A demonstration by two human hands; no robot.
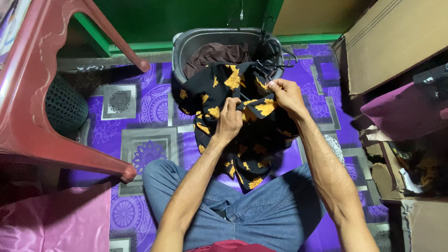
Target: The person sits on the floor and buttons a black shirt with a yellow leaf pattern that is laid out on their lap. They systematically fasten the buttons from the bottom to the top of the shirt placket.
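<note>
As you sit cross-legged in blue jeans point(261, 210) on the purple patterned floor mat point(154, 107), the biggest thing beside you is the reddish-brown plastic chair point(28, 93) on your left, with a dark perforated bin point(65, 107) under it. On your right stand brown cardboard boxes point(392, 42) and a maroon cushion-like bundle point(401, 114); shiny pink fabric point(56, 219) lies at the lower left.

Straight ahead sits a grey tub point(186, 46) against the green wall base, holding a brown garment point(212, 53) and a tangle of black hangers point(275, 53) at its right rim.

The thing you are working on is the black shirt point(254, 140) — dark cloth scattered with yellow-orange leaf shapes. It spills from the tub's front rim, where its upper part drapes, down over the mat to your shins, hanging crumpled and bunched at the middle.

Both of your hands are closed on it, 2 pinches close together near its upper middle. Your left hand point(228, 121) grips a fold of the cloth with fingers curled tight, knuckles up. Your right hand point(287, 95) — slightly higher and nearer the tub — pinches a yellow-printed edge between thumb and fingertips, just below the hangers.
</note>
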